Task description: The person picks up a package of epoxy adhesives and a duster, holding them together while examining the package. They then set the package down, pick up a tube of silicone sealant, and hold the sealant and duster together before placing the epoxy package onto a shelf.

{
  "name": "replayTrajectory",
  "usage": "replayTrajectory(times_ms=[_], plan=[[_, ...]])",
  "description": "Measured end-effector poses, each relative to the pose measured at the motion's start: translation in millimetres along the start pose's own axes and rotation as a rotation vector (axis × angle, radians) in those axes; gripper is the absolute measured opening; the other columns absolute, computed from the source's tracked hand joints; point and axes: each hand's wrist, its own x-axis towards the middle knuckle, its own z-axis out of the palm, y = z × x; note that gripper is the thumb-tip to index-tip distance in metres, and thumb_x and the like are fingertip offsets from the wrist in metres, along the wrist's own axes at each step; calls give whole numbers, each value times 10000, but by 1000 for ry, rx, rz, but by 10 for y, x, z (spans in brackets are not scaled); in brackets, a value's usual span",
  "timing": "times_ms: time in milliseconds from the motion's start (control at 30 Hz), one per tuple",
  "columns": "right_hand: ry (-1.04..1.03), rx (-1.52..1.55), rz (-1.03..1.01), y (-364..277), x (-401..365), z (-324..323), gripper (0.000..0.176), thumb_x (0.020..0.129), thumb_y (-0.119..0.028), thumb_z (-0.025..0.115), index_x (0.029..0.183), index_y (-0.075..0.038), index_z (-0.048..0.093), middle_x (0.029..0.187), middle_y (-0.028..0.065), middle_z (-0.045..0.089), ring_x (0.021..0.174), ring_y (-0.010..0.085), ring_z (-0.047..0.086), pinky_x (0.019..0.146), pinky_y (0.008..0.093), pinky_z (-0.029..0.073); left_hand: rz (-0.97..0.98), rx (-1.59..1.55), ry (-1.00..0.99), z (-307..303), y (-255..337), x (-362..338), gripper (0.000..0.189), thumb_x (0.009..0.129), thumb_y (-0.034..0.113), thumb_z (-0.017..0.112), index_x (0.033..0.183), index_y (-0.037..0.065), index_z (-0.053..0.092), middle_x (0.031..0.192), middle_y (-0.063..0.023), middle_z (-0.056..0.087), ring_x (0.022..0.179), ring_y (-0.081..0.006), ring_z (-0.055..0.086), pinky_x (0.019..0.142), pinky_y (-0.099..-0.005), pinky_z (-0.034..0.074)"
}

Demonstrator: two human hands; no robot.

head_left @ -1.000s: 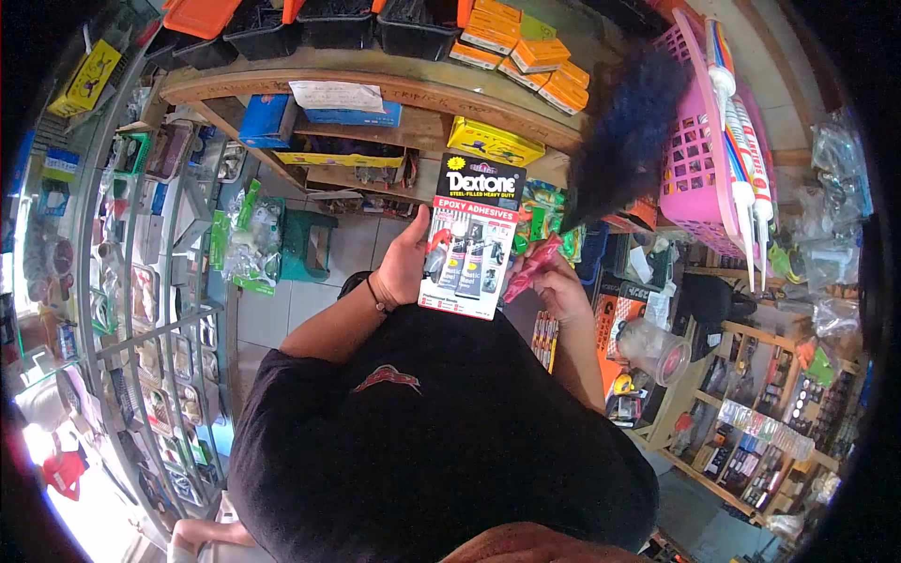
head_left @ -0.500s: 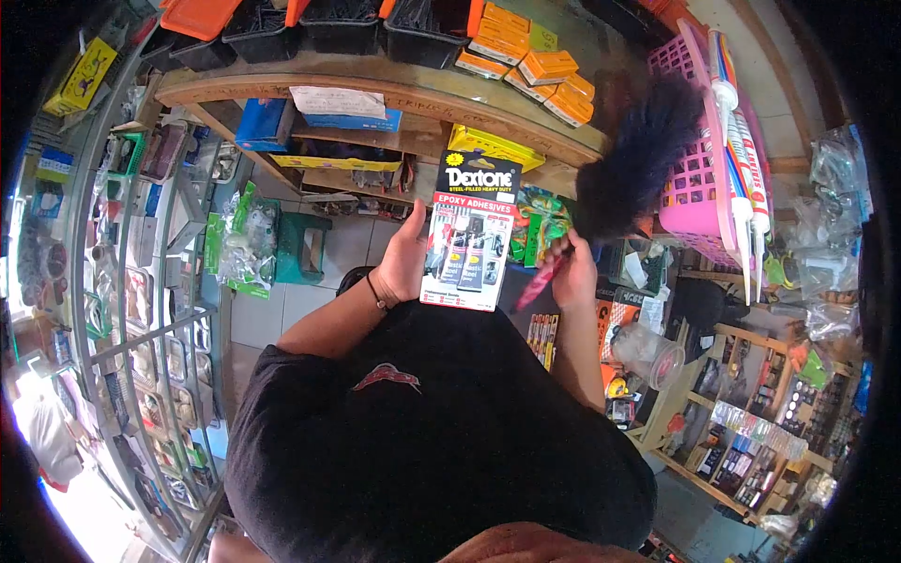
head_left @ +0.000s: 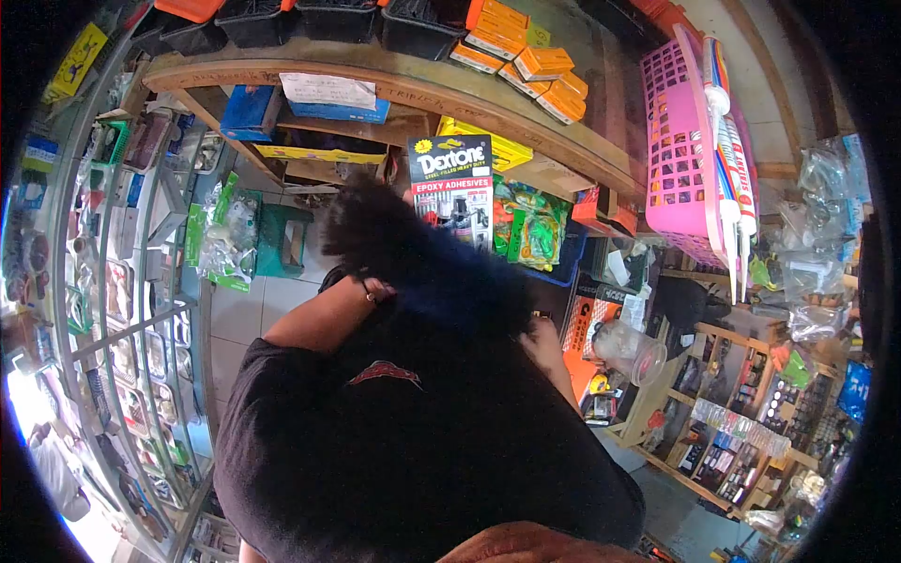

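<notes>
The Dextone epoxy pack (head_left: 454, 174) stands upright in front of my chest, its lower part covered by a dark fluffy duster (head_left: 422, 258). Behind the duster, my left hand (head_left: 378, 289) is mostly hidden, with only a bit near the wrist showing at the pack's lower left. My right hand (head_left: 542, 340) is closed at the duster's right end, close to my shirt; the handle is largely out of sight. Green and orange packets (head_left: 533, 230) lie just right of the pack.
A wooden shelf edge (head_left: 394, 83) with black bins (head_left: 422, 30) and orange boxes (head_left: 540, 64) runs across the top. A pink basket (head_left: 678, 150) with sealant tubes (head_left: 734, 174) hangs at the right. Metal racks (head_left: 141, 328) stand at the left.
The duster has swung from the upper right down and left across the pack's front. My right hand has moved down and slightly left. The pack has shifted a little up and left.
</notes>
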Motion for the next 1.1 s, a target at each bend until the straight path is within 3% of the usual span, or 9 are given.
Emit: replayTrajectory(times_ms=[33, 133, 267, 333, 533, 633, 833, 1033, 1100], plan=[[-2, -3, 3, 22, -57, 49, 436, 838, -337, 528, 611, 33, 493, 494, 58, 459, 449, 163, 455, 438, 313, 360, -167, -679, 54, -41, -34, 26, 590, 831, 481, 414, 1269, 90, 353, 1263, -122, 410, 1174, -272, 376, 993, -452, 247], [-231, 318, 850, -308, 33, 74, 507, 819, -423, 530, 583, 25, 542, 506, 127, 446, 445, 212, 437, 470, 355, 361, 5, -783, -127, 359, 316, -22, 547, 820, 472, 436, 1216, 94, 424, 1185, -101, 489, 1105, -270, 443, 966, -440, 285], [-364, 164, 852, -522, 193, 15, 525, 833, -441, 497, 600, 27, 549, 498, 117, 457, 453, 213, 459, 467, 352, 365, 2, -850, -104, 270, 220, -92, 549, 828, 481, 415, 1224, 101, 410, 1194, -97, 469, 1089, -253, 445, 962, -436, 295], [-213, 211, 303, -409, 124, 94, 539, 842, -444, 478, 605, 35, 551, 481, 122, 470, 460, 205, 474, 471, 353, 372, 44, -814, -84, 128, 69, -30, 594, 808, 491, 431, 1247, 94, 382, 1228, -101, 434, 1130, -254, 409, 979, -438, 274], [-336, 157, 851, -555, 157, 69, 480, 834, -383, 515, 618, 44, 554, 507, 162, 504, 450, 218, 484, 469, 363, 374, 54, -856, -216, 311, 255, -176, 640, 776, 494, 446, 1241, 58, 388, 1276, -138, 398, 1184, -285, 360, 1002, -448, 228], [-256, 221, 405, -312, 11, 201, 536, 823, -433, 510, 605, 55, 540, 479, 135, 484, 425, 195, 462, 440, 350, 356, 120, -869, -109, 177, 86, -170, 669, 791, 546, 390, 1266, 76, 358, 1284, -109, 395, 1188, -278, 354, 1014, -446, 210], [-198, 342, 834, -524, 35, 168, 519, 840, -403, 495, 612, 62, 537, 489, 142, 488, 438, 220, 466, 457, 354, 360, 73, -833, -43, 336, 223, -198, 599, 820, 532, 391, 1224, 90, 412, 1213, -109, 470, 1111, -285, 440, 964, -447, 287], [-336, 182, 448, -570, 98, 24, 531, 848, -429, 471, 658, 59, 558, 516, 122, 504, 504, 201, 519, 504, 339, 386, 126, -761, -67, 342, 156, -214, 581, 827, 480, 409, 1264, 100, 363, 1275, -98, 404, 1169, -277, 377, 1006, -446, 226], [-367, 220, 659, -567, 109, 44, 502, 853, -411, 471, 701, 59, 566, 551, 139, 524, 539, 209, 534, 535, 341, 397, 117, -760, -85, 367, 170, -213, 587, 822, 488, 408, 1259, 99, 375, 1267, -95, 416, 1164, -279, 384, 1008, -444, 223]])
